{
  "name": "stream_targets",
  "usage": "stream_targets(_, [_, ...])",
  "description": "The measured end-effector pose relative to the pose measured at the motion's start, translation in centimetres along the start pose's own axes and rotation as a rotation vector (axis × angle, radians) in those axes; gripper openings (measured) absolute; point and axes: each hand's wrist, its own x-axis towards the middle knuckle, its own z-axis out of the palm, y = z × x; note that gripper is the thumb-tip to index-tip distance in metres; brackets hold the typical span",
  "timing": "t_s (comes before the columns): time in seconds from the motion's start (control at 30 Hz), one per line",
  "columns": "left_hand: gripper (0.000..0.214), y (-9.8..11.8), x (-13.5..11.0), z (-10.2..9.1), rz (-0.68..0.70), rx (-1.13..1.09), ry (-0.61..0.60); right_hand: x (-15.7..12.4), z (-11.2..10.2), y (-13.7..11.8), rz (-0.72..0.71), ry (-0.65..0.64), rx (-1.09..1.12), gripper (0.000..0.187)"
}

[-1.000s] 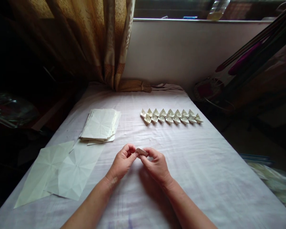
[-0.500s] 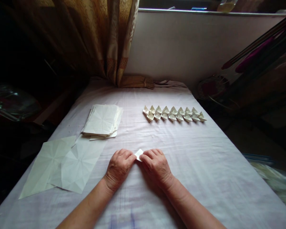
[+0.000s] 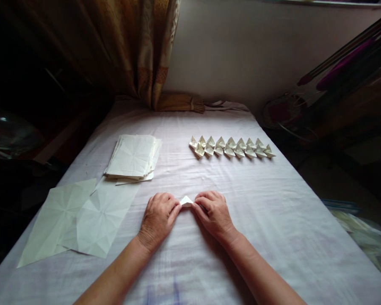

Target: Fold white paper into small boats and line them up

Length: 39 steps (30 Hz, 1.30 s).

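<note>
A small folded piece of white paper (image 3: 186, 201) shows as a triangle between my two hands, point away from me. My left hand (image 3: 160, 215) pinches its left corner between thumb and fingers. On the opposite corner, my right hand (image 3: 213, 214) has thumb and fingers closed too. Both hands rest low over the cloth-covered table. Parts of the paper under the fingertips are hidden.
Beyond my right hand stand two rows of folded paper boats (image 3: 230, 147). A stack of creased paper squares (image 3: 130, 156) lies at the left, with loose creased sheets (image 3: 101, 216) nearer me. A patterned curtain (image 3: 149, 63) hangs at the back.
The paper was a diamond shape and is now a flatter triangle. My right hand has shifted slightly right, to the paper's corner. The view has tilted down a little.
</note>
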Motion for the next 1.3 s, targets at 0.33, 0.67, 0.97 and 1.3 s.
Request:
stream_targets(0.33, [0.014,0.6,1.4,0.3,-0.080,0.035,0.005,0.1,0.6,-1.4,0.137,0.031,-0.116,0.019])
stream_targets(0.67, [0.013,0.9,1.4,0.3,-0.108,0.036,-0.007,0.2,0.4,-1.8,0.176,0.040,-0.111,0.017])
stream_targets(0.97, [0.011,0.9,1.4,0.4,-0.132,0.034,-0.029,0.3,0.4,-1.8,0.191,0.027,-0.107,0.018])
stream_targets(1.3, [0.013,0.7,2.3,0.0,-0.171,0.009,-0.095,0.4,0.8,-1.9,0.176,0.002,-0.037,0.010])
